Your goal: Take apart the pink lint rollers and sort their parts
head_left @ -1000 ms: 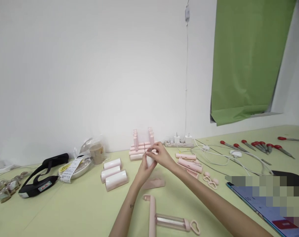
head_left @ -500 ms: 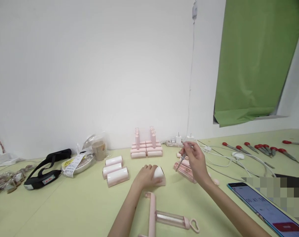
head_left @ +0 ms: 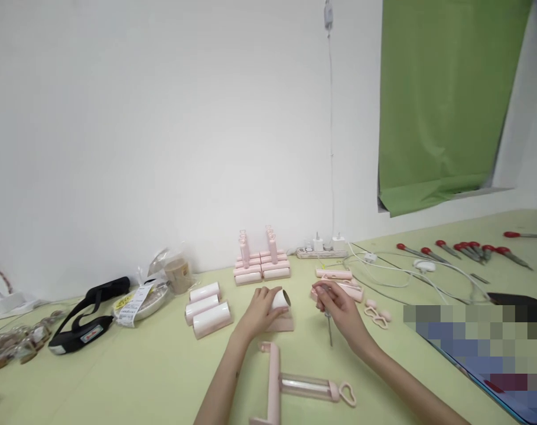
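My left hand [head_left: 258,313] is closed around a white lint roller roll [head_left: 279,300], whose hollow dark end faces right. A pale pink piece [head_left: 282,323] lies under it on the table. In the fingers of my right hand [head_left: 337,304] is a small screwdriver [head_left: 329,330], its thin metal shaft pointing down and its handle mostly hidden. Nearer me lies a pink lint roller frame [head_left: 273,378] with a clear handle [head_left: 307,386] and a heart-shaped loop [head_left: 348,394]. Behind my right hand are pink covers [head_left: 350,290], with small pink heart loops [head_left: 377,317] beside them.
Several white rolls [head_left: 212,319] lie to the left. Assembled pink lint rollers [head_left: 263,268] stand by the wall. On the right are white cables [head_left: 423,267], red-ended grey tools [head_left: 472,251] and a partly blurred phone [head_left: 476,378]. A black strap [head_left: 84,330] lies far left.
My right hand has moved down and slightly left, and the screwdriver now points more steeply down. My left hand has tilted the roll so its hollow end shows. The view has shifted slightly.
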`<state>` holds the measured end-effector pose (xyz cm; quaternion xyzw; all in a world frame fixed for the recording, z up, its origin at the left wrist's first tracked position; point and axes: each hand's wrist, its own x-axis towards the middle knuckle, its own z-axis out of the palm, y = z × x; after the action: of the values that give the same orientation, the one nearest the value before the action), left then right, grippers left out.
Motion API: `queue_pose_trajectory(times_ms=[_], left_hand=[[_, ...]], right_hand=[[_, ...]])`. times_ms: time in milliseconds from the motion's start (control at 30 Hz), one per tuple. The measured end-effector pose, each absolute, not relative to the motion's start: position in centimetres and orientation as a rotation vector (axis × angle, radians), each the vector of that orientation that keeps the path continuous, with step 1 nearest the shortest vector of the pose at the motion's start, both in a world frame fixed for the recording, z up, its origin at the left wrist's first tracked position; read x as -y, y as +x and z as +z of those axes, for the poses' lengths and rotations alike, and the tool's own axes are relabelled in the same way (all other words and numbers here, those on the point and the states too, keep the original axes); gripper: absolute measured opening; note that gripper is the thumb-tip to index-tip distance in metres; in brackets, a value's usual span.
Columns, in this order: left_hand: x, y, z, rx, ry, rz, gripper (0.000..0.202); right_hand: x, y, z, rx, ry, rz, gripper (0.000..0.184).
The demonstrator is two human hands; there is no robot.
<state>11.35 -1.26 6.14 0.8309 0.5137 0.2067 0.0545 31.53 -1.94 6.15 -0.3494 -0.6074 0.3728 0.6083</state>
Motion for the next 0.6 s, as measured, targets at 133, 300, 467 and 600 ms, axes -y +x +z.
queue_pose_trajectory(times_ms=[133,300,467,600], left_hand=[[1.4,11.2,5.6,-1.553,2.557,0.532,0.054],[1.7,11.1,5.4,-1.599,2.563,0.487,0.056],[4.4,7.5,7.2,-1.782,2.537,0.591,0.042],[7.0,3.8,6.0,-2.065,2.474,0.524,0.033]], right_hand=[[2.2,31.3,6.2,1.408,-0.804,0.879,0.032],[2.4,31.4,6.0,1.419,-0.81,0.896,0.031],[2.7,31.3,6.1,1.498,-0.827,0.891,0.027],[3.7,31.3,5.8,1.815,-0.884,0.782,0.023]])
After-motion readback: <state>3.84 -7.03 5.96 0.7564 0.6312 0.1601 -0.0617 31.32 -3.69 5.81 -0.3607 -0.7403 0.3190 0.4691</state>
